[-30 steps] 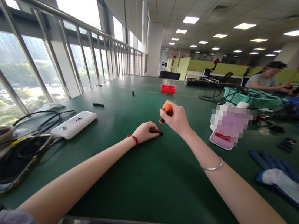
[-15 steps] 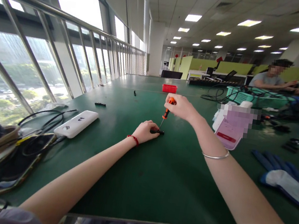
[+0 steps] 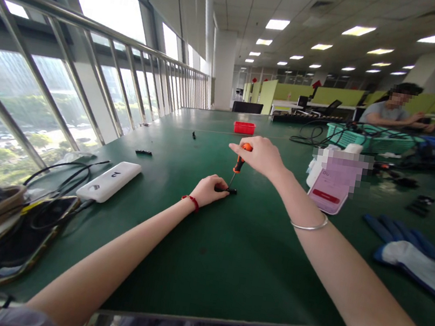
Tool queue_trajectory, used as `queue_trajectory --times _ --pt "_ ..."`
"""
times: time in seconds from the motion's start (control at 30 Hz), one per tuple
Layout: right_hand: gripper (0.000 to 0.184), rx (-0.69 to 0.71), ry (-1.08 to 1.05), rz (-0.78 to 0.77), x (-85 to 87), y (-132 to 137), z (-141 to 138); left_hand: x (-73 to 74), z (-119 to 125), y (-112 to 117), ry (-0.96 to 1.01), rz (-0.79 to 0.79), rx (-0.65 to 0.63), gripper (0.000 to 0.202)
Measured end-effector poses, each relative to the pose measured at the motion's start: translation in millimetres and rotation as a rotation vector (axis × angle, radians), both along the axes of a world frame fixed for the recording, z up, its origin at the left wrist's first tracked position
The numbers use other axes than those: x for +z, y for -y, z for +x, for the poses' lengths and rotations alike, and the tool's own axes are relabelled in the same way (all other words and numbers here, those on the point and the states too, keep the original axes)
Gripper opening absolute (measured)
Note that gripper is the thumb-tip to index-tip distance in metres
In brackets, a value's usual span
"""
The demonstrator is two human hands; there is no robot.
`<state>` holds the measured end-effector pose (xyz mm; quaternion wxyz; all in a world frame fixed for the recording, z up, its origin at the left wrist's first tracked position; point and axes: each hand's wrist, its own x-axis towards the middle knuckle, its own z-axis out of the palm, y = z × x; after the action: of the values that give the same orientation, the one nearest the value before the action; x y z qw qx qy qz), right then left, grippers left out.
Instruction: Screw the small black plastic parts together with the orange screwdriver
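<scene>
On the green table, my left hand pinches a small black part and keeps it against the surface. Part of that piece is hidden by the fingers, so I cannot tell what it is. Above it, my right hand holds an orange and black screwdriver by the top of its handle, index finger stretched out to the left. The screwdriver leans slightly, its thin shaft pointing down with the tip at the black part.
Left lie a white power bank, cables and a dark phone-like slab. Two small black pieces and a red box are farther back. At right are a pink-screened phone, blue-white gloves and a green basket. Two people sit beyond.
My right hand's index finger has straightened away from the screwdriver handle. The left hand and the black part keep their place; the whole view has shifted slightly.
</scene>
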<state>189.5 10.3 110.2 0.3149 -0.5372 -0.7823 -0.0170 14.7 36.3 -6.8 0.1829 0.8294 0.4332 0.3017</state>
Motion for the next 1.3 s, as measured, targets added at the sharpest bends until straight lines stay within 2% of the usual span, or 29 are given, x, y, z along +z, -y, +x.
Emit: queue_trajectory --times 0.1,0.23,0.33,0.43,0.67,0.77,1.0,1.1,1.3 --pt "0.019 -0.001 0.002 0.028 -0.2 1 -1 -0.3 0 0 -0.005 0.006 0.002 0.013" --pt "0.022 0.023 -0.016 -0.006 -0.5 2 -3 -1.0 0 0 -0.017 0.034 0.003 0.012" --pt "0.025 -0.010 0.012 -0.002 -0.2 4 -4 -1.2 0 0 -0.022 0.038 0.003 0.012" --pt "0.019 -0.023 0.017 0.011 0.3 5 -5 -1.4 0 0 -0.030 0.050 0.002 0.012" --pt "0.029 -0.045 0.003 0.003 -0.6 5 -6 -1.6 0 -1 -0.042 0.058 0.000 0.013" --pt "0.019 -0.064 0.009 0.025 -0.4 5 -7 -1.4 0 -1 -0.045 0.056 -0.001 0.014" --pt "0.027 -0.054 -0.008 0.015 -1.7 7 -11 -0.6 0 -1 -0.058 0.068 0.002 0.012" --pt "0.019 -0.052 -0.002 0.032 -2.3 7 -12 -0.2 0 0 -0.062 0.069 0.002 0.012" --pt "0.024 -0.039 -0.024 -0.002 -3.3 7 -15 0.3 1 1 -0.069 0.072 -0.001 0.012"
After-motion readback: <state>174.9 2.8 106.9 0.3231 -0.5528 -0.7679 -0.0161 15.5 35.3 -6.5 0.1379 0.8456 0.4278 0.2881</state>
